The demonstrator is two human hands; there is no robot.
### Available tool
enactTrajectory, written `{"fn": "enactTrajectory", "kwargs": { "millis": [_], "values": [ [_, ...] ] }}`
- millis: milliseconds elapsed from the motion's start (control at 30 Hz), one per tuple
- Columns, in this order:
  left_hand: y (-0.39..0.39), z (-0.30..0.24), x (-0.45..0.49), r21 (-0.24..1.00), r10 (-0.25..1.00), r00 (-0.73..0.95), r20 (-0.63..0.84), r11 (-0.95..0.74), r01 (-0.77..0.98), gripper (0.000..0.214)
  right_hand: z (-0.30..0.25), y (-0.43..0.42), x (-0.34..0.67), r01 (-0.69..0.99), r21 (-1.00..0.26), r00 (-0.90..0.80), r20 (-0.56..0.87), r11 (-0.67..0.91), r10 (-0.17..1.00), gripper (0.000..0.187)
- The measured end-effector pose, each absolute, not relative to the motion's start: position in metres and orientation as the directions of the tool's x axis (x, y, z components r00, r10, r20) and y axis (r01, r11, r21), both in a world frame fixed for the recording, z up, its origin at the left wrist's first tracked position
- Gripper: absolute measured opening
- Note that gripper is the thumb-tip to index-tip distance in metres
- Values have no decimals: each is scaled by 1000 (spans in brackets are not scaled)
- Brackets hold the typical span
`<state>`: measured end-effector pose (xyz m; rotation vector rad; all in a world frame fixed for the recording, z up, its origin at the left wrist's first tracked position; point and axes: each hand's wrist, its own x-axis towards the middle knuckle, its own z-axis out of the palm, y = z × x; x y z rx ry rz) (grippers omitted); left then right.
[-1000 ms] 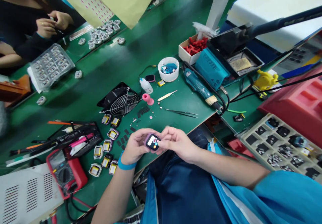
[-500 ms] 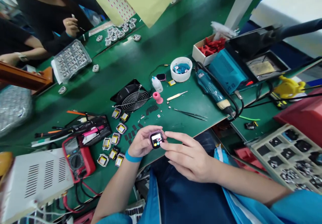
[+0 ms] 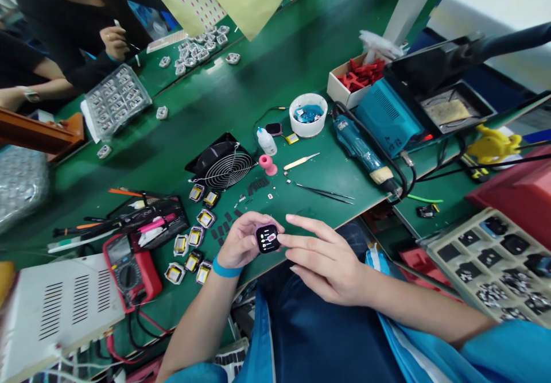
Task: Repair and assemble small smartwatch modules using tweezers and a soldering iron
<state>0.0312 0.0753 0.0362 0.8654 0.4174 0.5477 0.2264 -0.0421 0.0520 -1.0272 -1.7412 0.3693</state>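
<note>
My left hand (image 3: 241,238) is closed round a small pink smartwatch body (image 3: 267,238) with a lit screen, held just over the near edge of the green bench (image 3: 181,119). My right hand (image 3: 323,261) is beside it with fingers stretched out, and one fingertip touches the right side of the watch screen. A blue band circles my left wrist. Several loose watch modules with yellow faces (image 3: 194,235) lie on the bench just left of my left hand.
A red multimeter (image 3: 129,268), a tool tray (image 3: 146,222), a small fan (image 3: 221,166), tweezers (image 3: 323,193), a white bowl (image 3: 308,115), a blue soldering station (image 3: 387,120) and a parts tray (image 3: 491,256) surround me. Another person's hands (image 3: 111,39) work at the far left.
My right hand has opened from pinching the watch to stretched fingers with one fingertip on it. The watch screen has changed from coloured dots to a different display.
</note>
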Motion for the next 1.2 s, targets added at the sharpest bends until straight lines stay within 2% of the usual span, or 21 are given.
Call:
{"fn": "enactTrajectory", "kwargs": {
  "millis": [333, 500, 667, 1033, 1200],
  "values": [
    [75, 35, 32, 859, 665, 731, -153, 456, -235, 36, 53, -41, 224, 488, -651, -193, 569, 581, 800, 22],
    [75, 38, 32, 838, 648, 754, -109, 468, -280, 30, 52, -40, 225, 478, -651, -140, 606, 590, 783, 20],
    [74, 39, 32, 836, 656, 736, -168, 490, -246, 33, 50, -41, 227, 480, -669, -81, 610, 567, 788, 22],
    [75, 37, 31, 857, 668, 723, -177, 466, -221, 38, 51, -41, 224, 501, -634, -168, 596, 589, 785, 16],
    [75, 37, 32, 846, 649, 752, -119, 463, -265, 32, 50, -42, 225, 508, -622, -169, 605, 595, 778, 15]
  ]
}}
